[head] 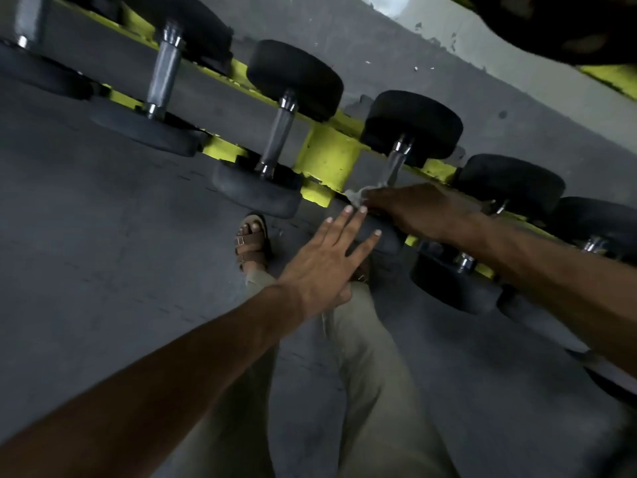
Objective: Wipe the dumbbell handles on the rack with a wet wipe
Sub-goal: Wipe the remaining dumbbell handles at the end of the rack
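Two hands at yellow steel rack (329,157): right hand (418,210) clamped on crumpled white wet wipe (358,194) against chrome dumbbell handle (393,167); left hand (324,267) splayed, empty. Risk: wipe slipping off, leaving handle half-cleaned.

Black-ended dumbbells (275,132) with grey metal handles (163,75) lie side by side across a yellow rack (327,157), running far left to near right; a crumpled white wipe (358,194) sits against one handle right of centre
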Available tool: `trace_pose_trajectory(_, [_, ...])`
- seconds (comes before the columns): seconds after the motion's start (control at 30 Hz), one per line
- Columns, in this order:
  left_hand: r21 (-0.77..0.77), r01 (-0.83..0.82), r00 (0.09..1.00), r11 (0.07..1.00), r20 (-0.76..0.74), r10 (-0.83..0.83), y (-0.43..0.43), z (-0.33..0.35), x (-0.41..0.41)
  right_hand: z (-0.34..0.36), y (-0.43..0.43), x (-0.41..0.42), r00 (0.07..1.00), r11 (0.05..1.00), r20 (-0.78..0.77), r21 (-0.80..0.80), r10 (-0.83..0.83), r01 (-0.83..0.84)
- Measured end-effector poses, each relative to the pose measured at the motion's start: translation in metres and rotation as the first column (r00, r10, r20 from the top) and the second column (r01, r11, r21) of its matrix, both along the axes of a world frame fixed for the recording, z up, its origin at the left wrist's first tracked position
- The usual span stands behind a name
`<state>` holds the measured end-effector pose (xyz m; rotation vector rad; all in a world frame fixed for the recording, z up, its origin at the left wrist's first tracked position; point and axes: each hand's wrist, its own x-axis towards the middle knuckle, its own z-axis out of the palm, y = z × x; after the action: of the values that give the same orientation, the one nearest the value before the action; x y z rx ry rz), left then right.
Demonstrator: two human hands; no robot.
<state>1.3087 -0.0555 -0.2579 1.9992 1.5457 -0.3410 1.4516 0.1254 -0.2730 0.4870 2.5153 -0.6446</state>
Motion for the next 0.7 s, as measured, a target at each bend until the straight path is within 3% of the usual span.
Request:
trace_pose_trajectory(0.03, [-0.011, 0.012, 1.0, 1.0, -0.009, -0.012, 0.0, -0.003, 0.007, -0.004, 0.004, 0.008, 0.999, 1.0, -0.038, 0.007, -0.03, 0.03])
trace_pose_trajectory(0.13, [-0.033, 0.0, 0.998, 0.999, -0.056, -0.001, -0.004, -0.005, 0.018, -0.016, 0.033, 0.013, 0.963, 0.946, -0.231, 0.259, -0.137, 0.197])
trace_pose_trajectory(0.17, [-0.041, 0.003, 0.997, 0.999, -0.077, -0.006, -0.004, -0.005, 0.02, -0.021, 0.04, 0.014, 0.951, 0.932, -0.235, 0.254, -0.201, 0.26])
trace_pose_trajectory(0.2, [-0.048, 0.008, 0.995, 0.999, -0.099, -0.012, -0.004, -0.004, 0.021, -0.027, 0.041, 0.015, 0.963, 0.945, -0.198, 0.233, -0.184, 0.228])
trace_pose_trajectory(0.3, [-0.063, 0.029, 0.99, 0.998, -0.138, -0.038, -0.003, -0.001, 0.024, -0.018, 0.01, 0.001, 0.993, 0.992, -0.059, 0.08, 0.098, -0.093])
trace_pose_trajectory(0.37, [-0.066, 0.035, 0.987, 0.997, -0.153, -0.045, -0.003, -0.002, 0.026, -0.003, 0.007, -0.007, 0.987, 0.986, -0.025, 0.055, 0.16, -0.159])
trace_pose_trajectory(0.5, [-0.063, 0.021, 0.985, 0.998, -0.168, -0.032, -0.006, -0.007, 0.031, -0.01, 0.026, -0.003, 0.984, 0.984, -0.113, 0.097, -0.139, 0.15])
trace_pose_trajectory(0.57, [-0.048, 0.009, 0.986, 0.999, -0.165, -0.017, -0.007, -0.01, 0.033, -0.028, 0.008, 0.007, 0.965, 0.979, -0.206, 0.085, -0.164, 0.184])
trace_pose_trajectory(0.7, [-0.049, 0.021, 0.987, 0.999, -0.16, -0.029, -0.009, -0.014, 0.033, -0.054, -0.028, 0.032, 0.792, 0.888, -0.421, -0.088, -0.443, 0.45])
